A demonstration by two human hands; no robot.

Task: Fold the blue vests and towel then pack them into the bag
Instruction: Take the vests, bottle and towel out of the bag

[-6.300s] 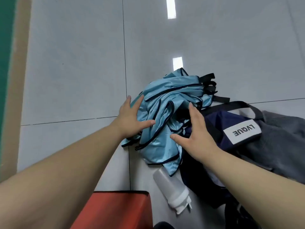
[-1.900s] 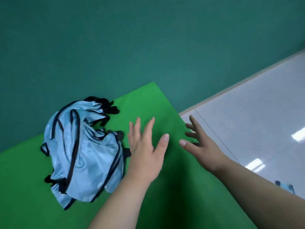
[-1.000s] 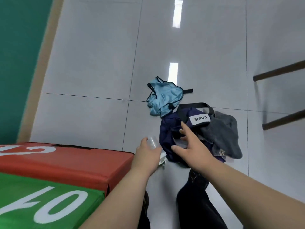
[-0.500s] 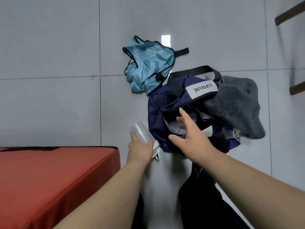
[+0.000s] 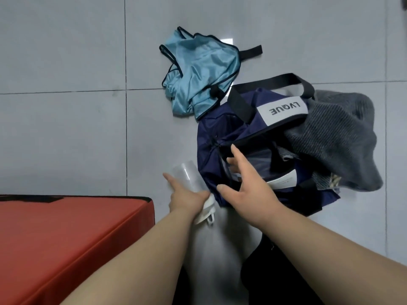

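Note:
A crumpled light blue vest with black trim lies on the grey floor, touching the far left corner of the navy bag. The bag is open, with a white LVQUE label and black handles. A grey towel drapes over the bag's right side. My left hand is closed around a clear plastic bottle with a white cap, lying beside the bag's left side. My right hand hovers at the bag's opening with fingers spread and nothing in it.
A red padded mat fills the lower left, its corner close to my left wrist. Grey floor tiles spread out to the left and beyond the vest. Dark trouser legs show at the bottom.
The view has shifted slightly closer to the bag. My left hand has settled its grip on the bottle, and my right hand has reached a little further toward the bag's opening.

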